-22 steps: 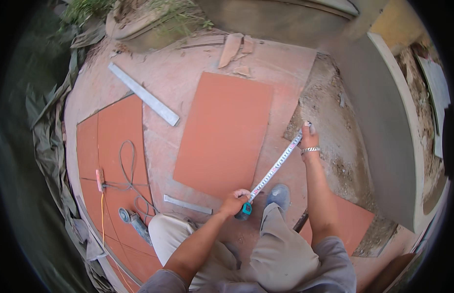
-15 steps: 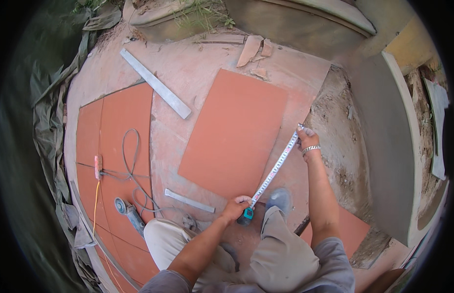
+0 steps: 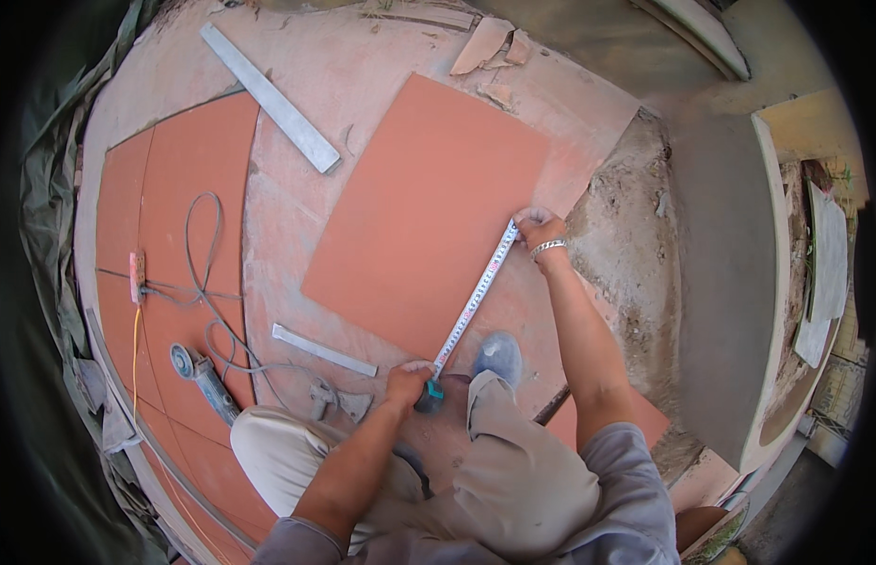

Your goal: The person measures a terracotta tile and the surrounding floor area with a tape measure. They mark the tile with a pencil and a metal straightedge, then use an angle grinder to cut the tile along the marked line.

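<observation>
Reference: the loose terracotta slab (image 3: 424,212). Left hand (image 3: 410,381) grasps the teal-and-black tape measure (image 3: 429,396) just off the slab's near corner. Right hand (image 3: 539,228) pinches the free end of the white blade (image 3: 478,294), which extends between both hands along the slab's right edge; contact with the slab cannot be told. Short grey strip (image 3: 325,350) lies just off the slab's near edge; long grey bar (image 3: 268,97), beyond its upper left; angle grinder (image 3: 215,389), to its lower left.
</observation>
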